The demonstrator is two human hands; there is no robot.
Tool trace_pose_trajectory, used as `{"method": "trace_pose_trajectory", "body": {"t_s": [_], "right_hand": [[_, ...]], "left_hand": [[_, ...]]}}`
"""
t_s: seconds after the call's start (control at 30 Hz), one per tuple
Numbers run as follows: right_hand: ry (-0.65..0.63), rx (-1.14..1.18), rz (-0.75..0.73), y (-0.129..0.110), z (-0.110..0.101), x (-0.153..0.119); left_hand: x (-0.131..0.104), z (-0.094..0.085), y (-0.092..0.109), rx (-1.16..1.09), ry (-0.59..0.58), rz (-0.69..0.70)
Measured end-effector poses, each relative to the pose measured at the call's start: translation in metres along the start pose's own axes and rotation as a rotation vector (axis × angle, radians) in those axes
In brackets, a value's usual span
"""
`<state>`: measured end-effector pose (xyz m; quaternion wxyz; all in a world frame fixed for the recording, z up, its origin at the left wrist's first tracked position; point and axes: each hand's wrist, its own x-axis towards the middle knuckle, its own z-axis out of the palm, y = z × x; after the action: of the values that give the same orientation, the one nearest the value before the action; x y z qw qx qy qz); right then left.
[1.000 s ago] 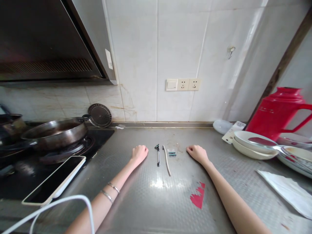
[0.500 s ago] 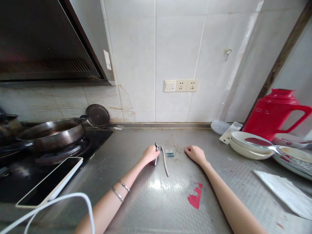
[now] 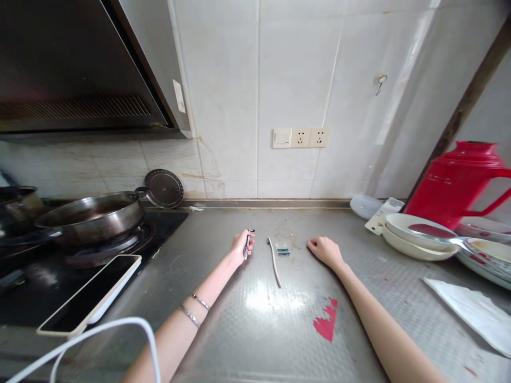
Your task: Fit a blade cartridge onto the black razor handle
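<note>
My left hand [image 3: 241, 248] is closed around a slim dark-and-silver razor [image 3: 246, 248], held tilted above the counter, its short crosswise head at the top. Right of it lies a thin, slightly curved white stick [image 3: 274, 263] with a small dark end pointing to the wall. Beside the stick is a small clear case [image 3: 283, 249] with teal strips; its exact kind is too small to tell. My right hand [image 3: 325, 251] rests on the counter as a loose fist, to the right of the case, with nothing visible in it.
A torn red piece [image 3: 327, 321] lies on the metal counter [image 3: 223, 340]. At left are a phone [image 3: 93, 290], a white cable [image 3: 136, 321] and a pan [image 3: 96, 215] on the stove. Stacked bowls [image 3: 419, 247], a red thermos [image 3: 459, 181] and a white sheet [image 3: 471, 314] stand or lie at right.
My left hand has turned and drawn slightly left, away from the white stick, so the razor shows more clearly. My right hand stays on the counter. The view has shifted slightly.
</note>
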<state>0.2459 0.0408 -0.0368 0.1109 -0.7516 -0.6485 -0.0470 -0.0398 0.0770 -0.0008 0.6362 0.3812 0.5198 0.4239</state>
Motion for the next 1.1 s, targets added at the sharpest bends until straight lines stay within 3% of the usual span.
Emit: {"method": "trace_pose_trajectory", "body": {"t_s": [0.13,0.5,0.7,0.8,0.97,1.03,1.1], "right_hand": [[0.001,-0.001,-0.002,0.000,0.001,0.000],[0.003,-0.005,0.008,-0.002,-0.001,0.000],[-0.007,0.002,0.029,-0.001,-0.002,-0.002],[0.016,0.057,0.054,-0.007,-0.008,-0.001],[0.112,0.535,-0.089,-0.056,-0.037,0.008],[0.015,0.794,-0.184,-0.086,-0.050,0.012],[-0.124,0.997,-0.185,-0.113,-0.060,0.015]], "left_hand": [[0.002,-0.001,-0.001,-0.009,-0.042,0.009],[0.004,0.003,-0.007,0.030,0.001,0.044],[0.003,0.000,-0.007,-0.044,-0.083,0.016],[0.002,0.000,-0.006,-0.064,-0.126,0.082],[-0.002,0.003,-0.008,-0.050,-0.203,0.281],[-0.006,0.005,-0.009,-0.039,-0.237,0.322],[-0.010,0.006,-0.008,-0.015,-0.248,0.356]]}}
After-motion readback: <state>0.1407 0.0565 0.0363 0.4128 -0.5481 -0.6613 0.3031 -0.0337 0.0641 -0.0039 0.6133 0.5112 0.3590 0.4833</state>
